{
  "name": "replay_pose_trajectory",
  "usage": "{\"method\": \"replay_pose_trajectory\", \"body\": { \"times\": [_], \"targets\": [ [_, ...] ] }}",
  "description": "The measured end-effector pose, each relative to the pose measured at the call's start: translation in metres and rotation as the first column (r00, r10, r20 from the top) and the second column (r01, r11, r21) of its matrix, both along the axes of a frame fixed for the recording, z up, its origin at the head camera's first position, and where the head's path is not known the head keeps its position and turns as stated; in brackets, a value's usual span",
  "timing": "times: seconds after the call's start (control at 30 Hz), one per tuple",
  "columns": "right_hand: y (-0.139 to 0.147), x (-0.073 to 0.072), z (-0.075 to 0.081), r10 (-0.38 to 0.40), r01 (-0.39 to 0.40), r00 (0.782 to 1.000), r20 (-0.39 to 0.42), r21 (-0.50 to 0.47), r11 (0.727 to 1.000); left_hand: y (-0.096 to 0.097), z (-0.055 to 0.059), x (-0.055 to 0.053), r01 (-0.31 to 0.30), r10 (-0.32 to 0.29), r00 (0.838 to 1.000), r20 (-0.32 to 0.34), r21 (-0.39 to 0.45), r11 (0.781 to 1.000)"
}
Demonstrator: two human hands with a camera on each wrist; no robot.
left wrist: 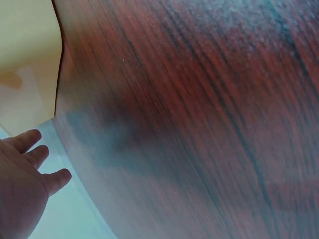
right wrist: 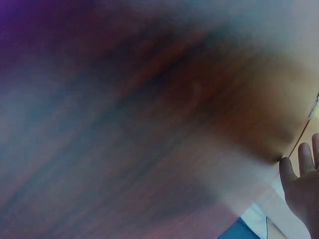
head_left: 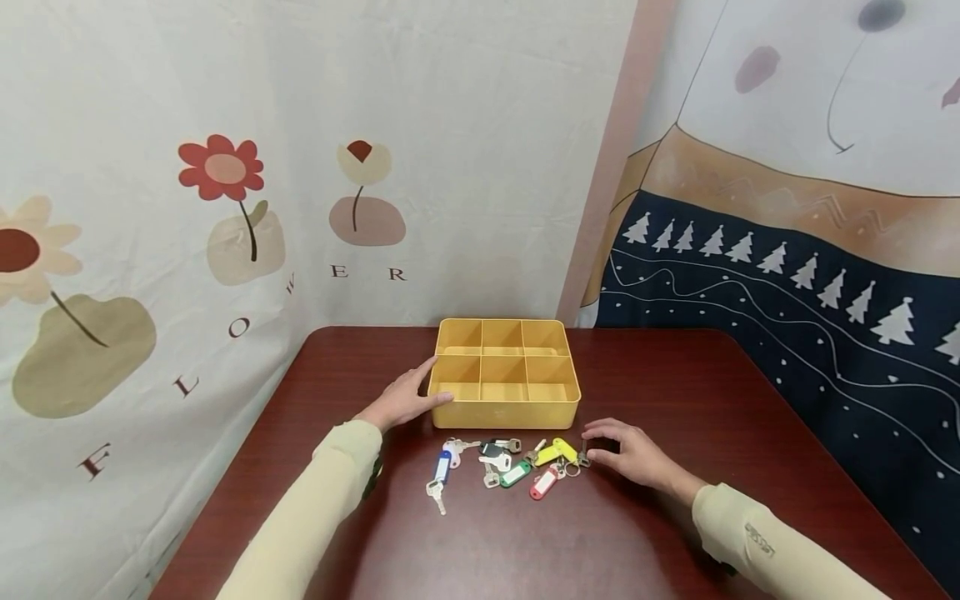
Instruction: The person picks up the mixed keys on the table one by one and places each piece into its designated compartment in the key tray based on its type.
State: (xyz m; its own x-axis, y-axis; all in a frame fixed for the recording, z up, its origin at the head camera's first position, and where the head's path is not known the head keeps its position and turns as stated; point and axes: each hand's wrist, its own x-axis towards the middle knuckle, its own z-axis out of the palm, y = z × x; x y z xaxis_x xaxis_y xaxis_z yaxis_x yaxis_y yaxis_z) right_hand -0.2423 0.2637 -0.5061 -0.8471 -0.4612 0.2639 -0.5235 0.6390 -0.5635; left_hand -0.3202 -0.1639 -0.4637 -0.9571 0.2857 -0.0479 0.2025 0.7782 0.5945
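Observation:
A yellow organizer box [head_left: 506,414] with several compartments stands on the table. My left hand [head_left: 401,402] rests against its left side, fingers extended, thumb over the front-left corner. In front of the box lies a row of keys with coloured tags: a blue tag [head_left: 442,467], a green tag [head_left: 516,474], a red tag [head_left: 544,482] and a yellow tag [head_left: 548,455], plus a black-headed key [head_left: 492,448]. My right hand [head_left: 630,452] is at the right end of the row, thumb and fingers apart beside a metal key [head_left: 584,458]; whether they touch it is unclear.
The dark red wooden table [head_left: 495,550] spreads around the box and keys. Behind it hangs a pale curtain [head_left: 480,167] with flower prints. A dark blue patterned cloth [head_left: 750,317] hangs at the right, by the table's edge.

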Motion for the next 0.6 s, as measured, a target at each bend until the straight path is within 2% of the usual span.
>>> {"method": "replay_pose_trajectory", "body": {
  "times": [0.23,0.6],
  "targets": [
    [-0.002,0.001,-0.003,0.063,-0.063,0.998,-0.016,0.047,0.997,0.000,0.000,0.000,-0.001,0.001,1.000,0.005,0.006,1.000],
    [-0.011,0.000,-0.005,0.076,-0.073,0.996,-0.039,0.091,0.993,0.000,-0.003,-0.002,-0.009,0.009,1.000,0.018,0.010,1.000]
  ]
}}
